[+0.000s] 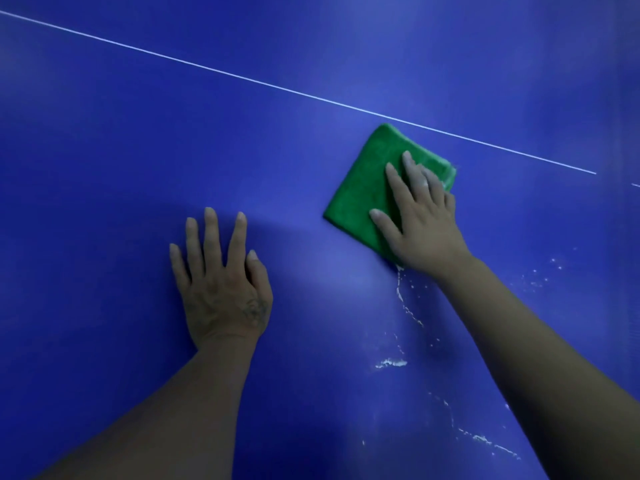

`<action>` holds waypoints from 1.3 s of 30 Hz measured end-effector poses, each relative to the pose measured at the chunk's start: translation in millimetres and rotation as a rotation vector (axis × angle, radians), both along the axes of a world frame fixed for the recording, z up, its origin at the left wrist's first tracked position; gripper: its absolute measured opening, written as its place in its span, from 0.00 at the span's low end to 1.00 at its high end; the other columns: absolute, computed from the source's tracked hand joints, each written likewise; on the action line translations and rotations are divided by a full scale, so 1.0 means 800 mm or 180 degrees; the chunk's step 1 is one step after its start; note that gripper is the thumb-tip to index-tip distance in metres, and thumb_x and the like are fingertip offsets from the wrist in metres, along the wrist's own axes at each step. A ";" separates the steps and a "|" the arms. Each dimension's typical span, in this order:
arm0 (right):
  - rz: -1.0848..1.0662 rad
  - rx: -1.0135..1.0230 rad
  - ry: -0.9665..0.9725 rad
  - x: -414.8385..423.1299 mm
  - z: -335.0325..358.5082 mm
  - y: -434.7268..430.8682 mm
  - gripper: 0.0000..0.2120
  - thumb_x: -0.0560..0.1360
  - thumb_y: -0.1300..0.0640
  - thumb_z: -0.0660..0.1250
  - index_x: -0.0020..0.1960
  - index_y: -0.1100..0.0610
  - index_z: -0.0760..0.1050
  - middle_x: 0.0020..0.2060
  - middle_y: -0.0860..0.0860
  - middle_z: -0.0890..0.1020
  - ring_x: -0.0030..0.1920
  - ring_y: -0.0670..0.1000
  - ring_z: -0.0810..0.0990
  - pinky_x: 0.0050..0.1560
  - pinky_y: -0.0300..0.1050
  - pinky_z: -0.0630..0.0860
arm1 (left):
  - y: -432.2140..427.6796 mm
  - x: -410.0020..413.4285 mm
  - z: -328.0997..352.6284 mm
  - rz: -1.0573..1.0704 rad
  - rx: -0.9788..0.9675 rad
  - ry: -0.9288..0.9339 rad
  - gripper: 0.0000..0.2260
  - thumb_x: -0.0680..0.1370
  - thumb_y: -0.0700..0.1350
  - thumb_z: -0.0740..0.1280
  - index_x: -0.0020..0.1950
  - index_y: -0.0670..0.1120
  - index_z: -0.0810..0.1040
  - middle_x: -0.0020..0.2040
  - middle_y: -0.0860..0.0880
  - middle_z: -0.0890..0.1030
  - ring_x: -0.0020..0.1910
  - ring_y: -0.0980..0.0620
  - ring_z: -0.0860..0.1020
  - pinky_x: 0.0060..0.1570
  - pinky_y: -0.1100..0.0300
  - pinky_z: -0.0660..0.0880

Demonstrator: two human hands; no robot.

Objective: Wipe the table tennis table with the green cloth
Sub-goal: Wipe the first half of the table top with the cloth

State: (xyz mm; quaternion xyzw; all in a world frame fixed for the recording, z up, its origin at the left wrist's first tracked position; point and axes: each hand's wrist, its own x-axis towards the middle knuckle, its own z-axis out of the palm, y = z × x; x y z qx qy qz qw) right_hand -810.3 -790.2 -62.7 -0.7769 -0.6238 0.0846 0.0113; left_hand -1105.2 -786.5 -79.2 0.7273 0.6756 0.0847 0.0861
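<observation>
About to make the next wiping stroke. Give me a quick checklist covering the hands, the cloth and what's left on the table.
1. Flat press of the right hand on the green cloth: ok.
2. Cloth folded and lying flat on the table tennis table: ok.
3. Bracing left hand flat on the table, apart from the cloth: ok.
4. Surface free of white residue: not ok, streaks lie on the near side of the cloth.
5. Underside of the cloth clean: cannot tell.
</observation>
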 end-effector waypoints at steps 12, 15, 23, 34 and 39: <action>0.2089 -0.0111 0.0017 0.074 0.002 0.066 0.48 0.82 0.29 0.60 0.88 0.59 0.52 0.89 0.53 0.51 0.89 0.55 0.47 0.88 0.60 0.47 | 0.000 0.000 -0.006 -0.0031 0.0223 0.0091 0.27 0.87 0.53 0.53 0.87 0.51 0.62 0.89 0.44 0.56 0.88 0.41 0.52 0.85 0.36 0.49; 0.1886 0.0011 0.0031 0.066 0.000 0.091 0.47 0.82 0.28 0.59 0.89 0.57 0.52 0.89 0.52 0.51 0.89 0.54 0.48 0.88 0.58 0.46 | 0.000 0.001 -0.005 -0.0018 0.0235 0.0097 0.27 0.87 0.53 0.53 0.87 0.51 0.63 0.88 0.44 0.56 0.88 0.41 0.52 0.85 0.36 0.49; 0.0758 0.0123 0.0085 0.078 -0.008 0.168 0.51 0.78 0.21 0.49 0.89 0.53 0.53 0.89 0.48 0.52 0.89 0.56 0.47 0.87 0.58 0.43 | -0.002 0.002 -0.003 -0.0030 0.0188 0.0120 0.27 0.87 0.53 0.52 0.87 0.52 0.62 0.89 0.45 0.56 0.88 0.43 0.51 0.85 0.37 0.48; -0.1649 0.0193 0.0045 0.050 -0.021 -0.020 0.45 0.81 0.23 0.47 0.89 0.50 0.51 0.89 0.55 0.47 0.88 0.61 0.44 0.86 0.64 0.43 | -0.002 0.004 0.002 0.0007 0.0149 0.0048 0.27 0.87 0.53 0.52 0.87 0.51 0.63 0.88 0.44 0.56 0.88 0.42 0.51 0.86 0.38 0.47; -0.2012 0.0049 -0.0070 -0.009 -0.026 -0.078 0.43 0.82 0.24 0.46 0.89 0.48 0.51 0.89 0.58 0.47 0.88 0.64 0.44 0.86 0.67 0.42 | -0.002 0.001 0.000 -0.0006 0.0125 0.0024 0.27 0.87 0.53 0.52 0.87 0.51 0.62 0.89 0.44 0.55 0.88 0.42 0.51 0.86 0.38 0.46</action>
